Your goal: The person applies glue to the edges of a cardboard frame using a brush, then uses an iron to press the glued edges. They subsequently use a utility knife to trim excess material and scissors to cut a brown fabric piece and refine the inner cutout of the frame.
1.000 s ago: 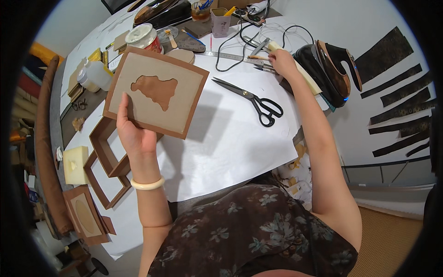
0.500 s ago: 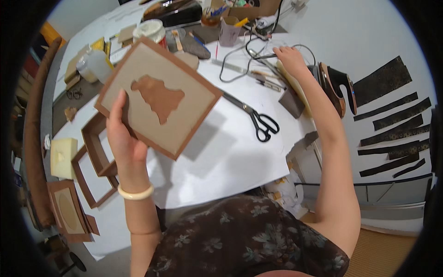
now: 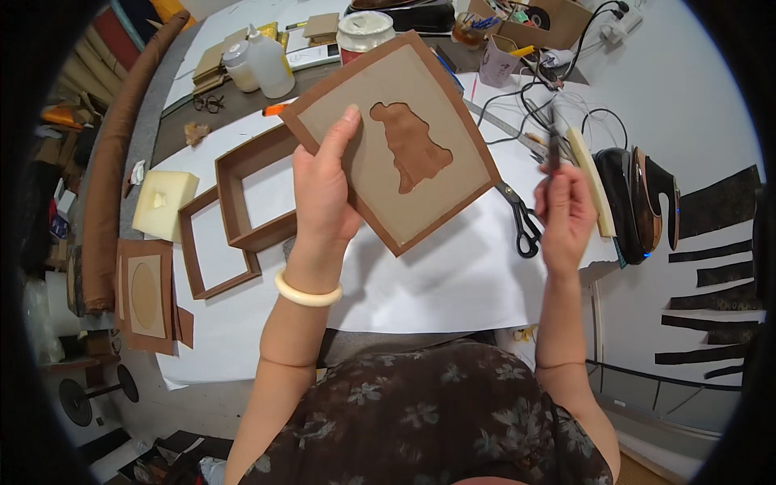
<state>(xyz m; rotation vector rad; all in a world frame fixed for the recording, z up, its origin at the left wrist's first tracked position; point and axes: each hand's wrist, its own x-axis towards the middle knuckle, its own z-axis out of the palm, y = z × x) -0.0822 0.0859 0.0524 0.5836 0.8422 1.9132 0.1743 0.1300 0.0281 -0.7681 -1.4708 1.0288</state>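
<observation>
My left hand [image 3: 327, 186] is closed on the lower left edge of a square panel [image 3: 347, 149], thumb on its face, fingers hidden behind. The panel is grey-beige board with a brown border; an irregular animal-like cutout [image 3: 414, 149] shows brown material inside. It is held tilted above the white-covered table. To the right of the panel, my right hand [image 3: 566, 214] grips a slim dark tool [image 3: 554, 149], held upright; its exact kind is unclear. Black-handled scissors [image 3: 525, 230] lie between that hand and the panel, their blades partly hidden beneath it.
Two brown open frames [image 3: 222, 242] and a yellow foam block [image 3: 166, 202] sit at left. Bottles [image 3: 268, 69] and a white tub [image 3: 364, 34] stand behind. Cables [image 3: 525, 101] tangle near a pencil cup [image 3: 495, 65]. An iron [image 3: 647, 202] stands at right beside dark strips [image 3: 715, 275].
My right hand has come back toward me from the cables and now lifts the slim dark tool upright. The panel has shifted right in view and turned slightly; my left hand still holds it.
</observation>
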